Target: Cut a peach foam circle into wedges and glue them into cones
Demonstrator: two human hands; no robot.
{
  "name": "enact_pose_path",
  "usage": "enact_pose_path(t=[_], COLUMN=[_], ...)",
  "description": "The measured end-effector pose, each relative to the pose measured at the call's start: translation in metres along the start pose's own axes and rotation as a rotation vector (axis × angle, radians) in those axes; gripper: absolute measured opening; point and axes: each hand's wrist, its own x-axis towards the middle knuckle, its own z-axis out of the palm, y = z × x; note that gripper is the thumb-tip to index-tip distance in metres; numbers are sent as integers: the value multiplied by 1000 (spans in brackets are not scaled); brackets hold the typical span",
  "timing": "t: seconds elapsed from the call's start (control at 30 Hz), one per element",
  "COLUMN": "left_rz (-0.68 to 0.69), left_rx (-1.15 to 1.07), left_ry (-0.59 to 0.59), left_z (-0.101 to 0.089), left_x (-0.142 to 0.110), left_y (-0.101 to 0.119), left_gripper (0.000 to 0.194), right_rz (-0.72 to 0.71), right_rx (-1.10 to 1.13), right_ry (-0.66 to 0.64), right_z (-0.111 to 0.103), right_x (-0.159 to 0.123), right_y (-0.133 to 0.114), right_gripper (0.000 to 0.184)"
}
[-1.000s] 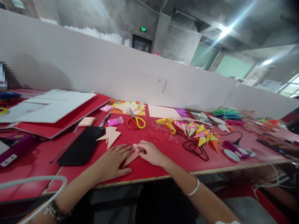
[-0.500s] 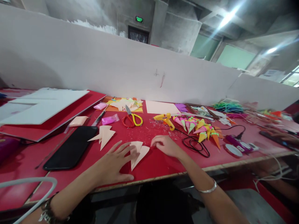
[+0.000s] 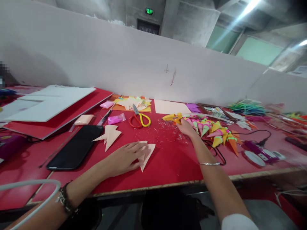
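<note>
My left hand (image 3: 128, 158) rests over a folded piece of pale peach paper (image 3: 149, 154), its fingers stretched across the left part and the thumb set apart near the edge. The fingers hide much of that piece. Farther right, my right hand (image 3: 186, 128) is closed around the handle of a yellow glue gun (image 3: 172, 117), which lies on the table with its nozzle pointing left. Small decorated paper cones (image 3: 217, 132) are heaped just right of this hand. More peach paper pieces (image 3: 110, 135) lie left of my left hand.
Red-and-yellow-handled scissors (image 3: 140, 120) lie mid-table. At left are a black phone (image 3: 75, 147), a craft knife (image 3: 105, 115) and white boards (image 3: 57, 102). A black cord loops beneath my right forearm toward a purple power strip (image 3: 260, 151). A white partition (image 3: 120, 64) stands behind.
My right hand has moved right and forward from beside the folded paper and taken hold of the glue gun. My left hand's fingers have drawn closer together over the paper. The view has shifted slightly.
</note>
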Motion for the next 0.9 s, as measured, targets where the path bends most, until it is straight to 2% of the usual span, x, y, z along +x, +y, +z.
enact_pose_path(t=[0.13,0.33,0.53,0.67,0.77,0.9], left_rz=[-20,-74,-129,-300,-460,-543], left_rx=[-43,-59,-235,-385,-421,-428], left_ry=[-28,2,16,33,55,191], left_z=[0,2,0,0,0,1], left_x=[3,26,35,29,23,18], left_y=[-2,-24,-26,-19,-22,-38], left_gripper=[46,49,43,38,45,52], right_rz=[0,-12,-202,-221,-187,-219], right_rx=[14,25,75,73,128,196], right_ry=[54,164,72,102,147,98], right_z=[3,-13,-20,-19,-17,-16], right_x=[5,-6,-25,-28,-29,-35], right_y=[0,-4,-24,-29,-27,-31], right_gripper=[23,31,39,33,32,45])
